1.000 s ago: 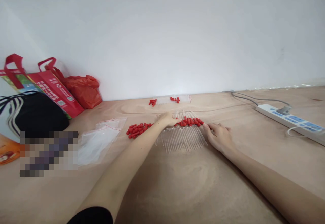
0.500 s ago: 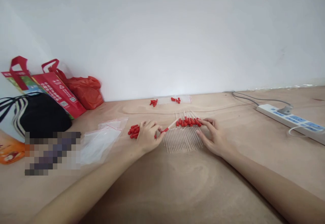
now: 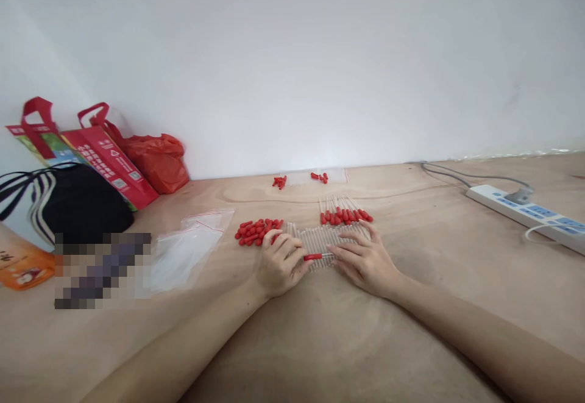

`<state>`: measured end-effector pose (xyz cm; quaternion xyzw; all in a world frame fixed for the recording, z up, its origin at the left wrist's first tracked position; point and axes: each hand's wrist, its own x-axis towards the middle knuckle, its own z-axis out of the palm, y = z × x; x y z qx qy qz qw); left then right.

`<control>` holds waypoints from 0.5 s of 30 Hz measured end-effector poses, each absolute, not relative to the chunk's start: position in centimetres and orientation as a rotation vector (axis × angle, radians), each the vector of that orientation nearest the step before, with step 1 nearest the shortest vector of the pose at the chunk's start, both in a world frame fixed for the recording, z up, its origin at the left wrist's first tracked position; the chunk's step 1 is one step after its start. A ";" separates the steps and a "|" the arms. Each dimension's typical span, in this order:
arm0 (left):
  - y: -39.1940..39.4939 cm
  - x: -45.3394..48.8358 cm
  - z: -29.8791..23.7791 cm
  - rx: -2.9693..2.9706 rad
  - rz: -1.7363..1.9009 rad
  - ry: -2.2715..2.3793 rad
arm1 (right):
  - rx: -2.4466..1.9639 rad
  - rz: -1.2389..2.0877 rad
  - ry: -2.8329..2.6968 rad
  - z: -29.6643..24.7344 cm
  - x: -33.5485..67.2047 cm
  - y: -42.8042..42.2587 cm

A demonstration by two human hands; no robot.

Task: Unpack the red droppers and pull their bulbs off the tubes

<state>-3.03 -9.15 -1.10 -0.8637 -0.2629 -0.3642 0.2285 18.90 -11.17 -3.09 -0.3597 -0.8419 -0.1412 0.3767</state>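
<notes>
My left hand [image 3: 280, 261] is closed in a pinch on a thin clear tube with a red cap [image 3: 313, 257], held level just above the wooden table [image 3: 320, 342]. My right hand [image 3: 363, 260] has its fingers pinched on the tube's other end. Behind both hands lies a row of clear tubes [image 3: 320, 237] side by side. Farther back, a second row of tubes carries red caps [image 3: 345, 215]. A loose heap of red caps [image 3: 256, 231] lies just left of my left hand.
Clear zip bags [image 3: 185, 247] lie at the left. Red bags [image 3: 137, 156] and a black bag [image 3: 73, 205] stand against the wall. A few more red caps [image 3: 299, 179] lie near the wall. A white power strip [image 3: 530, 217] with cables is at the right.
My left hand drew a red-capped tube out of the far row and brought it toward me. My right hand came back from the row and took the tube's other end.
</notes>
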 end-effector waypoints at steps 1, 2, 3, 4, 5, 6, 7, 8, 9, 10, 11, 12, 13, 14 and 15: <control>-9.1 -3.0 -1.1 -2.377 -1.002 -0.721 | -0.924 -0.373 -2.137 -3.1 18.8 -11.1; -9.1 -2.9 -1.1 -2.379 -1.001 -0.720 | -0.925 -0.383 -2.123 -3.1 18.8 -11.1; -9.1 -2.9 -1.1 -2.382 -1.002 -0.720 | -0.923 -0.390 -2.115 -3.1 18.7 -11.1; -9.1 -2.9 -1.1 -2.388 -1.005 -0.724 | -0.916 -0.396 -2.109 -3.1 18.7 -11.1; -9.0 -2.8 -1.2 -2.397 -1.007 -0.730 | -0.907 -0.401 -2.104 -3.1 18.7 -11.1; -9.0 -2.8 -1.2 -2.412 -1.007 -0.738 | -0.898 -0.406 -2.102 -3.1 18.7 -11.1; -9.0 -2.7 -1.2 -2.435 -1.000 -0.745 | -0.891 -0.412 -2.098 -3.1 18.7 -11.1; -9.0 -2.6 -1.3 -2.464 -0.988 -0.752 | -0.884 -0.418 -2.096 -3.1 18.7 -11.1; -8.9 -2.4 -1.3 -2.497 -0.972 -0.756 | -0.876 -0.425 -2.095 -3.2 18.7 -11.2; -8.9 -2.3 -1.4 -2.532 -0.953 -0.757 | -0.866 -0.431 -2.097 -3.2 18.7 -11.2; -8.9 -2.1 -1.5 -2.563 -0.937 -0.756 | -0.856 -0.435 -2.103 -3.2 18.7 -11.2; -8.9 -1.9 -1.6 -2.588 -0.928 -0.758 | -0.848 -0.440 -2.113 -3.2 18.7 -11.2; -8.9 -1.8 -1.7 -2.606 -0.928 -0.763 | -0.848 -0.445 -2.129 -3.2 18.7 -11.2; -8.8 -1.7 -1.8 -2.616 -0.939 -0.772 | -0.856 -0.453 -2.149 -3.2 18.7 -11.2; -8.8 -1.7 -1.8 -2.623 -0.952 -0.781 | -0.871 -0.462 -2.170 -3.2 18.7 -11.2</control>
